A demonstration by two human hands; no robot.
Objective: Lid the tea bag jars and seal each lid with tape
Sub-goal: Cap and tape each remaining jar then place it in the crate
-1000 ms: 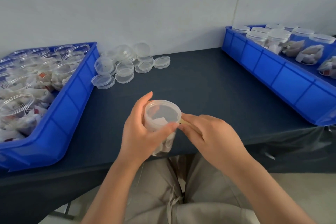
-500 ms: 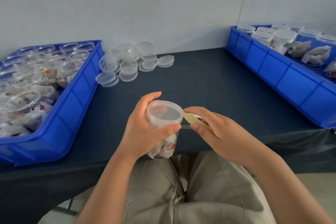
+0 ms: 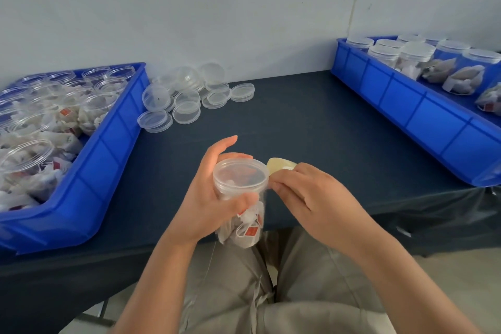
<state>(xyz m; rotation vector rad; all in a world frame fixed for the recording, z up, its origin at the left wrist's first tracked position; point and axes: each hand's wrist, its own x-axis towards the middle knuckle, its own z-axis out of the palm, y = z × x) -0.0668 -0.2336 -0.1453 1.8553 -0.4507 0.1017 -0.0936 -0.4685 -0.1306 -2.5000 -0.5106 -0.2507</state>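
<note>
Dark table [image 3: 311, 122], left hand [image 3: 208, 198] gripping lidded jar [image 3: 240, 179], right hand [image 3: 311, 200] pinching tape [image 3: 279, 165] half-hidden by fingers [image 3: 287, 184]

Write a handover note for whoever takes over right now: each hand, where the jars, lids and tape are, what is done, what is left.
Left hand grips the jar above the table edge. Right hand pinches the tape at the jar's lid rim.
Left bin: open jars of tea bags. Loose lids: on the table beside it. Right bin: lidded jars.
Done: this jar is lidded. Left: finish its tape seal, then lid and tape the open jars.
</note>
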